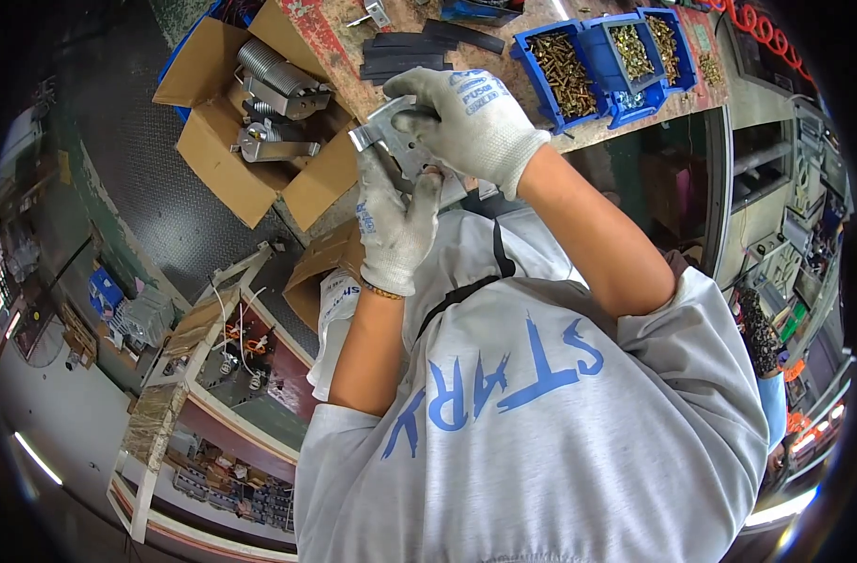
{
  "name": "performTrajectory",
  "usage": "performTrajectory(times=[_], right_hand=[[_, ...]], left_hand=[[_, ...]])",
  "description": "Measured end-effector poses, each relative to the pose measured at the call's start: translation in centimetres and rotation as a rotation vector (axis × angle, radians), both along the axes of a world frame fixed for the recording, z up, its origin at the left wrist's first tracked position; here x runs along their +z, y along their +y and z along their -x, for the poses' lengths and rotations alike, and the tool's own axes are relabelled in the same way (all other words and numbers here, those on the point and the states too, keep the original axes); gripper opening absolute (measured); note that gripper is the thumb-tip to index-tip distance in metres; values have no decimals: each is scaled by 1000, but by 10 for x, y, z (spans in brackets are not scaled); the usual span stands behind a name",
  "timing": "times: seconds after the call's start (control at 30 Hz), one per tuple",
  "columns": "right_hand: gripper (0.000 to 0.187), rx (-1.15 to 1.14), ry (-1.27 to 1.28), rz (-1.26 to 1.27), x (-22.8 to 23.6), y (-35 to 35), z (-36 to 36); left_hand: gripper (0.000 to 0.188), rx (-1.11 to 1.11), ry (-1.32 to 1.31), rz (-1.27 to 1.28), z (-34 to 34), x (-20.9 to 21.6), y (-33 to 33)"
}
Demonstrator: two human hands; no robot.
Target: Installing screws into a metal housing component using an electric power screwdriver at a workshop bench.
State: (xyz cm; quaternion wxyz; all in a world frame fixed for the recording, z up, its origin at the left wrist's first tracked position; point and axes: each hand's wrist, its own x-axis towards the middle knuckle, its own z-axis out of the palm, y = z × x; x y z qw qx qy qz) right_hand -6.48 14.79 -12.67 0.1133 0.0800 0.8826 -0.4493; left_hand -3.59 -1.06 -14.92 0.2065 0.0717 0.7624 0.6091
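Both of my hands wear white knit work gloves and hold one bent sheet-metal bracket (405, 148) between them, just off the front edge of the workbench. My left hand (396, 225) grips it from below, fingers closed round its lower side. From above, my right hand (471, 117) wraps over the upper edge, with the thumb pressed on the plate. The bracket has a folded lip at its left end and small holes in its face. Part of it is hidden behind the gloves.
An open cardboard box (231, 174) with spring-and-bracket assemblies (283, 83) stands at the left. Black flat strips (405, 54) lie on the workbench (330, 38). Blue bins (560, 75) of screws and small parts line its right side. A red coiled hose (762, 28) hangs at the far right.
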Motion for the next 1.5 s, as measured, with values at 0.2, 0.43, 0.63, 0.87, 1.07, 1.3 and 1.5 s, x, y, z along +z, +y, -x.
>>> performTrajectory(times=[0.2, 0.43, 0.63, 0.87, 1.07, 1.3, 1.5], right_hand=[[33, -67, 44, 69, -19, 6, -3], [30, 10, 36, 38, -7, 12, 0], [40, -309, 256, 147, 28, 75, -32], [42, -298, -196, -595, -47, 260, -65], [32, -198, -209, -579, -37, 256, -54], [33, 6, -201, -652, -43, 263, -51], [26, -87, -111, -676, -60, 264, -51]], left_hand=[[56, -53, -8, 88, 4, 0, -3], [71, -81, 76, 215, 0, 3, 3], [73, -20, -97, 73, 1, 1, -8], [85, -108, 138, 95, 4, -15, -21], [92, 161, 64, -87, -10, 5, -33], [92, 244, 84, -128, -16, 21, -43], [88, 209, 150, -121, -23, 26, -44]])
